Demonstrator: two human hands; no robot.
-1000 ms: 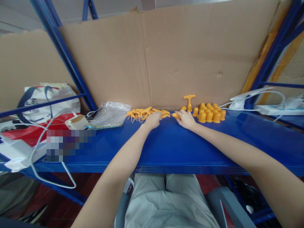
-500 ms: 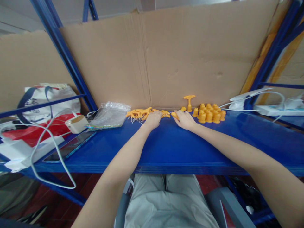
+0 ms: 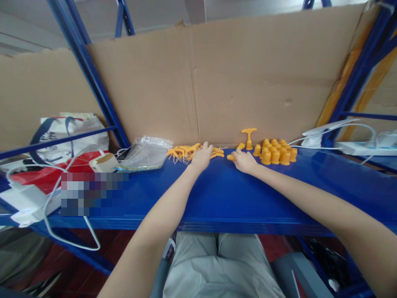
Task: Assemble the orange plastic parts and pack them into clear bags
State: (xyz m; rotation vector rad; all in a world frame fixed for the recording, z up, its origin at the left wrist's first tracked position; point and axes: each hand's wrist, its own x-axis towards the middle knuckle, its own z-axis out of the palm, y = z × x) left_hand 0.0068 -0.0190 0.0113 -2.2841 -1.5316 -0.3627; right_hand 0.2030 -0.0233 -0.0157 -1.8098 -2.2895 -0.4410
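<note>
My left hand (image 3: 201,157) rests on a pile of flat orange plastic pieces with small chains (image 3: 182,151) at the back of the blue shelf (image 3: 223,194), fingers curled onto one piece. My right hand (image 3: 245,160) lies just to the right, fingers closed on a small orange piece (image 3: 230,157). A group of orange cup-shaped parts (image 3: 276,151) stands right of that hand. An orange T-shaped part (image 3: 249,137) stands upright behind it.
A clear plastic bag (image 3: 145,152) lies left of the pile. Further left are a white charger with cables (image 3: 102,162) and a tote bag (image 3: 68,128). A white power strip (image 3: 359,145) lies at right. Cardboard (image 3: 248,82) backs the shelf.
The view has shifted slightly downward. My right hand has pulled the small orange piece a little toward me; my left hand stays on the pile.
</note>
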